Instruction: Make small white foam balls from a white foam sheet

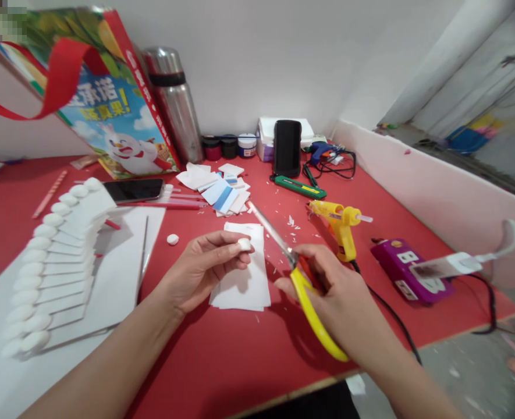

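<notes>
A small white piece is pinched between the fingertips of the left hand, above a stack of white paper on the red table. At its 3 o'clock, the right hand grips yellow-handled scissors, blades pointing to 11 o'clock. A yellow glue gun lies at 1 o'clock of that hand, and a purple power strip at 3 o'clock. A row of similar white pieces sits far out at 9 o'clock.
</notes>
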Demonstrator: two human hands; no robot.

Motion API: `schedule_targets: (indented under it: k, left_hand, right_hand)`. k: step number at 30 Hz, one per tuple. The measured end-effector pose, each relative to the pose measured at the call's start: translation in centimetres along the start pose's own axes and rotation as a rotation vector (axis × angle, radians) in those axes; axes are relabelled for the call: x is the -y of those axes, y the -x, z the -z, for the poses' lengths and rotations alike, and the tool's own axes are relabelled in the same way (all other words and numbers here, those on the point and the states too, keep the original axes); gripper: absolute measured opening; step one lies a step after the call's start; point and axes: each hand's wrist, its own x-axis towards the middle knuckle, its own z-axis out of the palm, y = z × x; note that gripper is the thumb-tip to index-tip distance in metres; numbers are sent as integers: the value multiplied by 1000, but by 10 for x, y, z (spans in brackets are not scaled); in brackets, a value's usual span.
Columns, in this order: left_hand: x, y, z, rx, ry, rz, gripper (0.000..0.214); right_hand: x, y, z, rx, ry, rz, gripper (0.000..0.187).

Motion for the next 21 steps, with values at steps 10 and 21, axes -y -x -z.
schedule_targets:
  k: [10, 21]
  left_hand:
    - [1, 4, 7, 85, -63, -38, 26]
    - [1, 1, -2, 2, -223, -179, 22]
  right_hand:
    - [2, -18, -1, 121, 519, -275, 24]
    - [10, -24, -9, 176, 681, -216, 16]
